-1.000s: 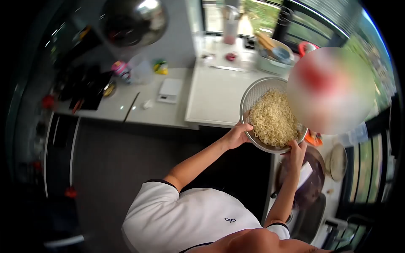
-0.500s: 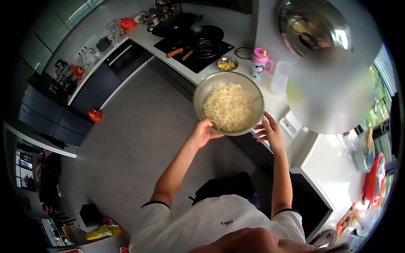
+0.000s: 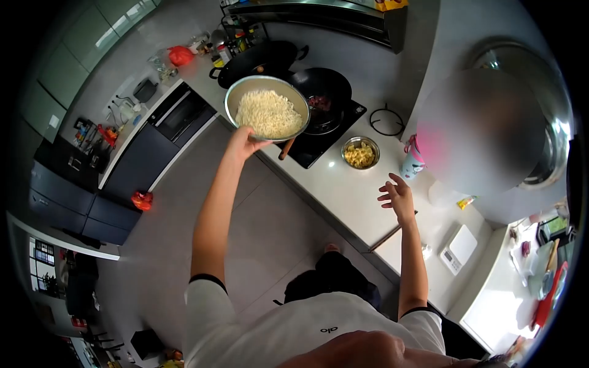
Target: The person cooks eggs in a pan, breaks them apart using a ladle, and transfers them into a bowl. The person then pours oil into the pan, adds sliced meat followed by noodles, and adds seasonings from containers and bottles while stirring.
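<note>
My left hand [image 3: 243, 143] grips the near rim of a metal colander [image 3: 232, 105] and holds it up by the stove. In the colander lies a heap of pale, loose food [image 3: 268, 114] that looks like rice. Just beyond it stands a black wok [image 3: 336, 86] with dark reddish pieces of food inside, partly hidden by the colander. My right hand [image 3: 399, 200] hovers over the counter with its fingers spread, holding nothing. Nearest to it are a small steel bowl [image 3: 361, 153] of yellow food, maybe scrambled egg, and a pink-and-blue cup [image 3: 413, 161].
A second black wok [image 3: 257, 61] stands at the back of the black cooktop [image 3: 307, 156]. A wooden handle [image 3: 286, 149] sticks out over its front edge. On the white counter are a black ring stand [image 3: 386, 119] and a kitchen scale [image 3: 459, 248]. A range hood [image 3: 319, 18] hangs above.
My left hand has carried the colander left and farther away, toward the stove. My right hand has come away from the colander's side and now sits above the counter.
</note>
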### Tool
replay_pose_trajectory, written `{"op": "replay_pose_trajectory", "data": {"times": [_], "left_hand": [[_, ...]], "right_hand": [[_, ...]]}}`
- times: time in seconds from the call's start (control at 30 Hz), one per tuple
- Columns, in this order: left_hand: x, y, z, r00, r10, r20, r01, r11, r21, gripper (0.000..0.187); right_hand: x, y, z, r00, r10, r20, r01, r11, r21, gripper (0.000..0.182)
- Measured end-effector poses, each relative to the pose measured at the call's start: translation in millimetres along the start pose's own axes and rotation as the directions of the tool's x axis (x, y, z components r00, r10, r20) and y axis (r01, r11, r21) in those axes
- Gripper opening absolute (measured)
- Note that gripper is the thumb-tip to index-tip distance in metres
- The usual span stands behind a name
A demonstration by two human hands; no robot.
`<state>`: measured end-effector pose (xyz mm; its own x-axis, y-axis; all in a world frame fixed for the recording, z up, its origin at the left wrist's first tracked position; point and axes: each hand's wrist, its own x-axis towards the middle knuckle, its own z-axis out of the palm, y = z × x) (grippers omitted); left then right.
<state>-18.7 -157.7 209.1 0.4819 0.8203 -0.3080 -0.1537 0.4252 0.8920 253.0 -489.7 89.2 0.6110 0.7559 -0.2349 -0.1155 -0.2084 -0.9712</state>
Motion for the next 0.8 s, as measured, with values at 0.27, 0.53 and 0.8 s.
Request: {"op": "replay_pose_trajectory", "data": {"times": [0.27, 0.53, 0.8], "left_hand": [[163.9, 37.4, 48.6, 0.911, 0.364, -0.192, -0.114, 0.671, 0.732, 0.075], [228.8, 33.8, 54.5, 0.555, 0.702, 0.446, -0.443, -0.204, 0.873, 0.075], [221.2, 17.0, 67.2, 0.711, 0.661, 0.240, -0.687, 0.580, 0.438, 0.065]], "right_hand": [[39.0, -8.0, 1.2, 0.984, 0.009, -0.178, -0.021, 0.998, -0.063, 0.048], [17.7, 10.9, 8.3, 0.917, 0.101, -0.386, -0.134, 0.989, -0.059, 0.048], [-22.3, 29.8, 28.7, 0.868, 0.123, -0.481, -0.116, 0.992, 0.043, 0.045]]}}
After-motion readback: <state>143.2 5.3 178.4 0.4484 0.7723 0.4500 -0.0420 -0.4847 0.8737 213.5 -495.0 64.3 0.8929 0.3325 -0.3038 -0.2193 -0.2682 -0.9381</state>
